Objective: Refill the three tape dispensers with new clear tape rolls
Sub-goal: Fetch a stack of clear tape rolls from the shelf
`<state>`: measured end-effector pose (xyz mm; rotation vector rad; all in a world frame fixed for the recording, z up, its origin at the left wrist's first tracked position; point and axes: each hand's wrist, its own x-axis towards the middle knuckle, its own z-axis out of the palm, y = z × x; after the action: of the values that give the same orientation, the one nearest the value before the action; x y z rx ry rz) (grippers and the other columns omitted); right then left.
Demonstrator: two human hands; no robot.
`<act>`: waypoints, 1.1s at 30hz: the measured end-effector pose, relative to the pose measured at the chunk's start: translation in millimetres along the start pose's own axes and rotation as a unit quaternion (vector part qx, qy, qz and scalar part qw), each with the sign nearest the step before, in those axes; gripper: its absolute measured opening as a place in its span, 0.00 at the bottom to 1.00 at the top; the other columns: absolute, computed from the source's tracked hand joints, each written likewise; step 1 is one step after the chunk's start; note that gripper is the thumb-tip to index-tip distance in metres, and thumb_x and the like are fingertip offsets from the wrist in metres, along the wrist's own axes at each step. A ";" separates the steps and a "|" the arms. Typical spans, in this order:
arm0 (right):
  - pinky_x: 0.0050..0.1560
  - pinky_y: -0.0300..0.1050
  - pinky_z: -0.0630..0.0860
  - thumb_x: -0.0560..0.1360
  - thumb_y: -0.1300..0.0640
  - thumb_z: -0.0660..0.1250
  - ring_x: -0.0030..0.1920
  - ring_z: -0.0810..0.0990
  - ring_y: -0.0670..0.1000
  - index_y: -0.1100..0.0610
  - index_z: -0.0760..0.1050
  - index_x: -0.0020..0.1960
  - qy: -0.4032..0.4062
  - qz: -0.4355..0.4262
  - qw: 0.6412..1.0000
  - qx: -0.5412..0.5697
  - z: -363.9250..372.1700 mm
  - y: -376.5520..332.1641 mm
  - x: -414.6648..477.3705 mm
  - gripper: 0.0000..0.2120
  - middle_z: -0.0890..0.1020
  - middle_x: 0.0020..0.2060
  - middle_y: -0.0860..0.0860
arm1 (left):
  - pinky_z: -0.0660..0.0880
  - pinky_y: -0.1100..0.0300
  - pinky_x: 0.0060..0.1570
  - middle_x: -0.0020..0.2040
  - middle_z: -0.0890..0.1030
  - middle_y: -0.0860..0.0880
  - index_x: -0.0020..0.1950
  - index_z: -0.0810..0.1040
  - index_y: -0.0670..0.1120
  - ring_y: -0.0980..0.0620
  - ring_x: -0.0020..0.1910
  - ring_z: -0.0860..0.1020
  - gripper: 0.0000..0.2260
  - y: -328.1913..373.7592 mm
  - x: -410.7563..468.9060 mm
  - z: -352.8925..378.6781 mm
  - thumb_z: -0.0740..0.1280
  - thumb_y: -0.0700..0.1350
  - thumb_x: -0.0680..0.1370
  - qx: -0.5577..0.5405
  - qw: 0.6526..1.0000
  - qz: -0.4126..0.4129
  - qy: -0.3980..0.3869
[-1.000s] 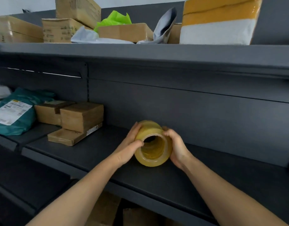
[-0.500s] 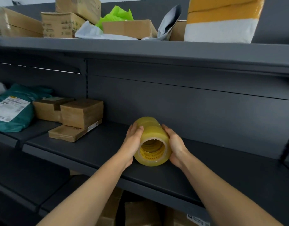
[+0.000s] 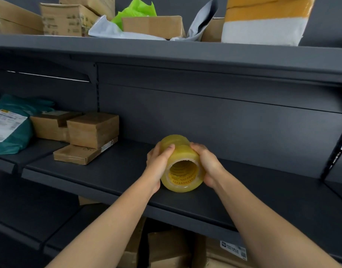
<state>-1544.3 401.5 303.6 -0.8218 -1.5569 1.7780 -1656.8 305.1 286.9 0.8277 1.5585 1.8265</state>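
A stack of clear, yellowish tape rolls (image 3: 182, 161) lies on its side on the dark middle shelf (image 3: 116, 167), its hollow core facing me. My left hand (image 3: 158, 167) grips the stack's left side, with the thumb over the top. My right hand (image 3: 206, 165) clasps its right side. Both hands hold the stack just above or on the shelf surface; I cannot tell which. No tape dispenser is in view.
Brown cardboard boxes (image 3: 92, 130) are stacked on the shelf to the left, beside a teal mailer bag (image 3: 9, 130). The top shelf (image 3: 166, 53) carries boxes, a green bag and parcels. More cartons (image 3: 166, 250) sit below the shelf edge.
The tape stack has turned so its core faces me more squarely. My left thumb has moved from the rim onto the top of the stack. The view has shifted slightly right.
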 end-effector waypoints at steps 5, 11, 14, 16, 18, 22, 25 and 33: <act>0.61 0.59 0.76 0.79 0.41 0.61 0.58 0.80 0.59 0.51 0.69 0.71 -0.005 0.035 0.999 0.006 -6.7 5.0 0.5 0.24 0.80 0.59 0.59 | 0.67 0.46 0.68 0.73 0.64 0.50 0.76 0.55 0.58 0.48 0.69 0.68 0.28 -1.4 -0.3 4.9 0.59 0.60 0.78 -0.016 1.000 -0.009 -0.015; 0.43 0.48 0.79 0.80 0.47 0.60 0.51 0.81 0.55 0.53 0.69 0.69 0.057 -0.003 0.998 -0.009 -16.2 8.7 -7.6 0.19 0.80 0.54 0.57 | 0.64 0.48 0.71 0.73 0.65 0.52 0.74 0.65 0.56 0.50 0.70 0.67 0.19 -4.5 -5.8 15.4 0.55 0.53 0.82 -0.018 0.999 0.025 0.010; 0.42 0.45 0.78 0.82 0.50 0.57 0.53 0.80 0.53 0.50 0.65 0.72 0.051 -0.025 0.995 -0.080 -24.2 0.4 -6.9 0.19 0.77 0.60 0.54 | 0.64 0.46 0.70 0.73 0.66 0.53 0.71 0.68 0.58 0.48 0.70 0.66 0.18 0.9 -2.4 24.3 0.56 0.52 0.81 0.023 0.999 0.034 0.004; 0.49 0.48 0.79 0.79 0.42 0.58 0.56 0.79 0.55 0.49 0.64 0.73 0.023 -0.017 0.993 -0.114 -25.7 -5.3 -8.2 0.24 0.77 0.62 0.55 | 0.64 0.45 0.70 0.73 0.64 0.54 0.69 0.69 0.58 0.48 0.71 0.64 0.17 7.0 -1.8 31.3 0.57 0.52 0.80 0.062 0.997 0.045 -0.007; 0.50 0.49 0.79 0.76 0.36 0.61 0.56 0.80 0.54 0.48 0.62 0.74 0.008 -0.005 0.991 -0.137 -28.4 -9.4 -9.0 0.31 0.78 0.61 0.55 | 0.65 0.46 0.69 0.73 0.64 0.54 0.68 0.71 0.58 0.49 0.70 0.64 0.16 12.7 -0.7 36.1 0.59 0.52 0.80 0.067 0.996 0.047 -0.019; 0.40 0.45 0.78 0.78 0.42 0.63 0.52 0.81 0.53 0.49 0.60 0.76 0.012 0.005 0.995 -0.100 -37.1 -11.6 -11.5 0.30 0.78 0.58 0.55 | 0.73 0.49 0.63 0.69 0.69 0.48 0.70 0.69 0.55 0.49 0.64 0.73 0.17 10.0 -1.0 33.6 0.62 0.49 0.80 -0.033 0.999 0.006 -0.037; 0.43 0.48 0.79 0.79 0.45 0.63 0.53 0.81 0.56 0.50 0.61 0.75 0.012 0.002 0.998 -0.061 -39.3 -7.6 -13.0 0.28 0.78 0.59 0.58 | 0.77 0.53 0.52 0.64 0.73 0.48 0.75 0.59 0.58 0.48 0.58 0.77 0.23 3.0 -8.5 35.4 0.60 0.52 0.81 -0.080 0.993 -0.049 -0.065; 0.52 0.52 0.80 0.79 0.45 0.62 0.59 0.80 0.55 0.45 0.60 0.76 0.011 -0.030 0.999 0.003 -49.2 1.1 -32.4 0.27 0.76 0.64 0.54 | 0.78 0.58 0.48 0.68 0.71 0.51 0.75 0.60 0.59 0.51 0.58 0.76 0.20 6.4 -25.2 51.7 0.53 0.47 0.83 -0.083 0.995 -0.017 -0.048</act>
<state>-1485.7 405.2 298.8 -0.7817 -1.5448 1.7254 -1601.1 316.9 297.3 0.7930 1.3328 1.8355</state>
